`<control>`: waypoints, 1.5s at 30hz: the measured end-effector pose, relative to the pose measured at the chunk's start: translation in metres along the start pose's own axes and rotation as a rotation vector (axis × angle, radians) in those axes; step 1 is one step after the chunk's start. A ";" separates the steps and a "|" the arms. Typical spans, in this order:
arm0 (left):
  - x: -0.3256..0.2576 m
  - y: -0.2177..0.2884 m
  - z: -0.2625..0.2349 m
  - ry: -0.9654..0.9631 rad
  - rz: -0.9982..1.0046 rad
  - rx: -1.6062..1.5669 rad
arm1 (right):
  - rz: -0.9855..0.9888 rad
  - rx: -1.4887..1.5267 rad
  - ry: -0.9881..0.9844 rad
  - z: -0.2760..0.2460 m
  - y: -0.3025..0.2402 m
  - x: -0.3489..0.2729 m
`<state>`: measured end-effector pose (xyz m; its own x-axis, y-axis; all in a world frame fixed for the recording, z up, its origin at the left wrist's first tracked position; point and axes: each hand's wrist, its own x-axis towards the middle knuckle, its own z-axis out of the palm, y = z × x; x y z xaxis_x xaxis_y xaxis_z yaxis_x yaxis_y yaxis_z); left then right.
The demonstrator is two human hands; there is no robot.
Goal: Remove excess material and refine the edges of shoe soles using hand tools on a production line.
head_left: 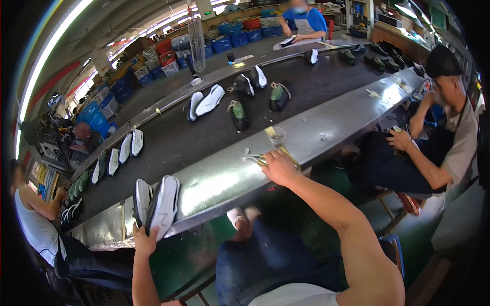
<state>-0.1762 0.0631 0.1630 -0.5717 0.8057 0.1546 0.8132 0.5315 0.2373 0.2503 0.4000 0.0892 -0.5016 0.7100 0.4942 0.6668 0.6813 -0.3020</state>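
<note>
Hands at steel ledge edge
Left hand (146, 241) gripping white-soled shoe pair (157, 204) at rim; right hand (278, 167) pinching yellowish strips (276, 140), bare metal around.

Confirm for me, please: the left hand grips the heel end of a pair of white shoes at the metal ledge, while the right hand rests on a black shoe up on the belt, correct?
Not quite. In the head view the right hand rests on a bundle of yellowish strips on the metal ledge, not on a black shoe. The rest holds: the left hand grips the heel end of the white shoes at the ledge.
</note>
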 end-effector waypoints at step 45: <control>-0.164 0.143 0.142 -0.609 0.151 -1.398 | 0.381 1.108 -1.001 -0.070 -0.146 -0.249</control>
<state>0.0496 0.0447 0.0354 -0.0820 0.9947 -0.0625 -0.0920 0.0549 0.9942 0.3166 0.1112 0.0672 -0.8570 0.3830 -0.3448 0.3337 -0.0975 -0.9376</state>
